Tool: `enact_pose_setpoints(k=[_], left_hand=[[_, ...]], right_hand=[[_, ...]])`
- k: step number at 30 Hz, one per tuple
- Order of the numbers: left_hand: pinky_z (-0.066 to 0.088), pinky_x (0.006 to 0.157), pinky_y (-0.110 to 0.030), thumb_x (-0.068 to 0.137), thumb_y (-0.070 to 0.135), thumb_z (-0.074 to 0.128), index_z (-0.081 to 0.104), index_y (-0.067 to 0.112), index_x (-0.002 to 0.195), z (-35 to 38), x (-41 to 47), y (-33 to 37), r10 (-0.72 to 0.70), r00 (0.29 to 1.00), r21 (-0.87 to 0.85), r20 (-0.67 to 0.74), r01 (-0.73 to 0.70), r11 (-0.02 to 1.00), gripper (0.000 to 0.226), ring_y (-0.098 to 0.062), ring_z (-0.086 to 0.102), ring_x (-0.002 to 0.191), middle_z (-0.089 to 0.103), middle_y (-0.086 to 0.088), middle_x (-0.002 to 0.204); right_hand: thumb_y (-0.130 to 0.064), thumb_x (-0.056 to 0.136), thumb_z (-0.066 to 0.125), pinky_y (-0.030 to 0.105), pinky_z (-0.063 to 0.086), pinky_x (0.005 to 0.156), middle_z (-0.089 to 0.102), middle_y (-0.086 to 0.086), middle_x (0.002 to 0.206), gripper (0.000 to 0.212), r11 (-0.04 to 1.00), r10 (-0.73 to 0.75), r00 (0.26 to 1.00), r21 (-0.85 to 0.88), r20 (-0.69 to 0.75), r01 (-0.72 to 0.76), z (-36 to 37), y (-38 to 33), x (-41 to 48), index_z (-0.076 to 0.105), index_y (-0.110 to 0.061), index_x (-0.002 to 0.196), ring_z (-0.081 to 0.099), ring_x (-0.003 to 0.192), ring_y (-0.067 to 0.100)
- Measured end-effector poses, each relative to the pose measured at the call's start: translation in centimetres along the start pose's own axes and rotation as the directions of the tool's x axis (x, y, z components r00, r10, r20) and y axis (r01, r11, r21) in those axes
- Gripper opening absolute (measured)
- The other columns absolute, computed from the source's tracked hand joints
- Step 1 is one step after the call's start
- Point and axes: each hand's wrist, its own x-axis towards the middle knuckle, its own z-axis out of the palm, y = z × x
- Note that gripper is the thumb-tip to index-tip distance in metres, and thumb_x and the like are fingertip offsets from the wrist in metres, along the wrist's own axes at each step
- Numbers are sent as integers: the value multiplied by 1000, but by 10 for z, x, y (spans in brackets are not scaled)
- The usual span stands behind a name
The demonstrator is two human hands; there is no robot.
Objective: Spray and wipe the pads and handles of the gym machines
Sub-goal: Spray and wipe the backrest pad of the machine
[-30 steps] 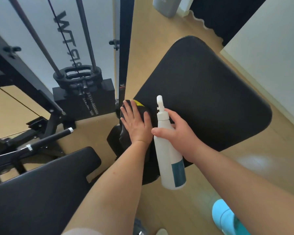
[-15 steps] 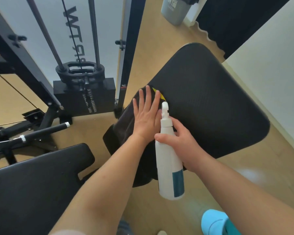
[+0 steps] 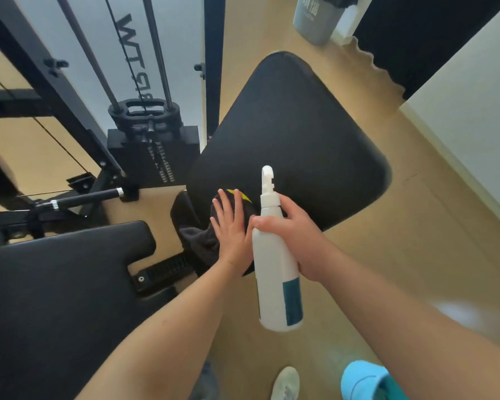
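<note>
A large black bench pad (image 3: 295, 140) fills the middle of the head view. My left hand (image 3: 231, 226) lies flat, fingers spread, on a dark cloth (image 3: 199, 241) with a yellow patch, pressing it against the pad's near left corner. Part of the cloth hangs off the pad's edge. My right hand (image 3: 298, 232) grips a white spray bottle (image 3: 274, 264) with a teal label, held upright just right of the left hand, its nozzle pointing away over the pad.
A second black pad (image 3: 55, 298) sits at the lower left. Behind it stand a black cable machine frame, a weight stack (image 3: 153, 151) and a bar handle (image 3: 90, 197). A grey bin (image 3: 318, 18) stands far ahead. A white wall (image 3: 474, 111) runs along the right.
My left hand has slid the cloth back from mid-pad toward the pad's near left corner. The spray bottle stays beside it in my right hand.
</note>
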Motion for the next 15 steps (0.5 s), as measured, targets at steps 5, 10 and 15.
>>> enact_pose_setpoints(k=[5, 10, 15], left_hand=[[-11, 123, -58, 90, 71, 22, -44, 42, 140, -6, -6, 62, 207, 976, 226, 72, -218, 949, 87, -27, -34, 150, -45, 9, 156], [-14, 123, -53, 92, 63, 14, -11, 37, 154, -33, 41, 100, 253, 962, 145, -105, -237, 961, 71, -27, -21, 155, -18, -3, 170], [-8, 124, -56, 96, 52, 14, -3, 35, 162, -21, 38, 49, -118, 975, -128, -190, 94, 987, 70, -19, -17, 156, -14, 5, 171]], right_hand=[[-28, 96, 74, 18, 59, 67, 70, -17, 106, 50, 992, -83, 995, -92, 52, 87, -26, -5, -28, 51, -44, 138, 71, 94, -3], [-31, 94, 75, 24, 62, 70, 72, -16, 103, 50, 993, -113, 993, -19, 30, 113, -39, -15, -31, 52, -43, 137, 75, 93, 9], [-25, 93, 77, 29, 62, 75, 73, -13, 98, 51, 995, -95, 995, 28, 20, 95, -35, -3, -27, 55, -40, 137, 75, 90, 13]])
